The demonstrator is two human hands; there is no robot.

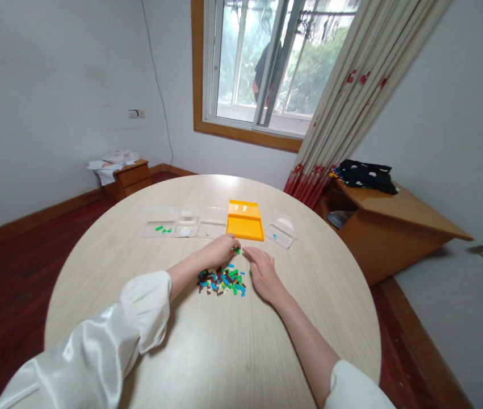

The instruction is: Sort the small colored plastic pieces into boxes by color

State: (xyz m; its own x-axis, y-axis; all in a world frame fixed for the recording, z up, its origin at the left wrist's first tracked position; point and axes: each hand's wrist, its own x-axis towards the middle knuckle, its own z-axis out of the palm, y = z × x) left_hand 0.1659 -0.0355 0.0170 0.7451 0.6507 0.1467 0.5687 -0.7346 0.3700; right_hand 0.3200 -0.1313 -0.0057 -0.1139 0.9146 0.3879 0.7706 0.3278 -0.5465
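Note:
A loose pile of small building bricks (224, 282) in brown, blue, green and pale yellow lies on the round wooden table (241, 352). Just beyond the pile, my left hand (221, 251) is closed, with a green building brick (237, 250) at its fingertips. To the right of the pile rests my right hand (263, 271), its fingers stretched toward my left fingertips. A bit of green shows beside its palm; whether the hand touches it I cannot tell. Behind my hands stands an open orange case (245, 228).
Left of the orange case are open clear boxes: one with green bricks (159, 229), a small one (185, 230), and one with tiny pieces (212, 229). At right, another clear box (280, 236) holds blue pieces. A wooden cabinet (394, 227) stands beyond the table's right edge.

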